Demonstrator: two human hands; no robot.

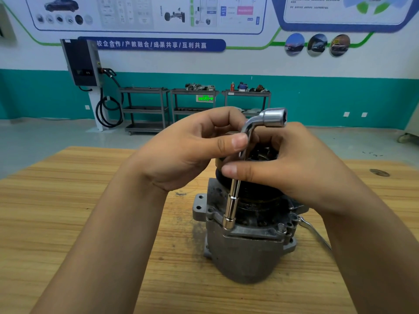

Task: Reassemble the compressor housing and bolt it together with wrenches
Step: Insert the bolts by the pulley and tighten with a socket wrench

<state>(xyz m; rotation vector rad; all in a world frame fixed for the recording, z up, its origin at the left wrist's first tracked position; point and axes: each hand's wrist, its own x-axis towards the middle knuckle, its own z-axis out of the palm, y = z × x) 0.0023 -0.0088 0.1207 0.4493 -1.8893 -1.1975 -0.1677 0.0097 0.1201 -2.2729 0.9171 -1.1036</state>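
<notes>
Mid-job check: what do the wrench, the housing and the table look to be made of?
The wrench is probably chrome-plated steel: mirror-bright highlights. The housing looks like cast aluminium, though that is uncertain: dull grey, rough, grimy. The table is wood or wood laminate: pale, with streaked grain.

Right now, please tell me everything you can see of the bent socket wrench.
The L-shaped socket wrench looks like polished, chrome-bright metal. Its long shaft stands nearly upright, with the lower socket seated on the flange of the compressor housing, apparently over a hidden bolt. The short arm bends right at the top and ends in an open socket. The left hand pinches the shaft below the bend; the right hand holds it lower, thumb across it.
</notes>
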